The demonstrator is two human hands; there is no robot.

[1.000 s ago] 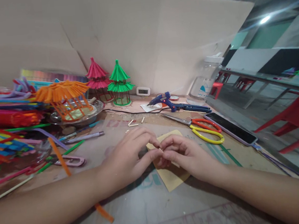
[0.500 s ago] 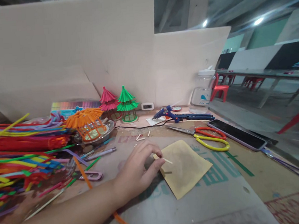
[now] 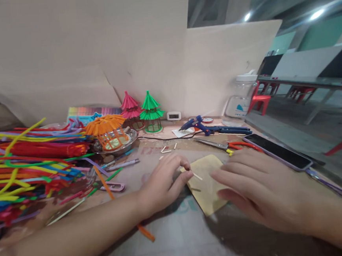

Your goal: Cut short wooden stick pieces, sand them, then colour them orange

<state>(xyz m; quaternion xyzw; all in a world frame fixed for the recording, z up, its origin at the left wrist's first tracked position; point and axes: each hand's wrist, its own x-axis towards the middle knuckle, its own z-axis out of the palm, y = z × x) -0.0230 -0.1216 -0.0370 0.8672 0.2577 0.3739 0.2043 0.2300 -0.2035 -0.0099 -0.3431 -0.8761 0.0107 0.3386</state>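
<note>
My left hand (image 3: 165,181) pinches a short pale stick (image 3: 196,176) between thumb and forefinger, its tip over a tan square of paper (image 3: 204,180) lying on the table. My right hand (image 3: 252,184) hovers over the right part of that paper with fingers stretched out and apart, holding nothing. It covers part of the red and yellow scissors (image 3: 219,144) behind it.
A heap of coloured pipe cleaners (image 3: 28,163) fills the left. An orange pavilion model (image 3: 109,131) sits in a metal dish (image 3: 131,139); pink (image 3: 130,107) and green (image 3: 151,110) models stand behind. A blue glue gun (image 3: 199,125), a phone (image 3: 279,155), a plastic jar (image 3: 239,99), pens and small stick pieces lie around.
My right hand left the view half a second ago and has come back in from the right, open over the paper. My left hand keeps the stick pinched.
</note>
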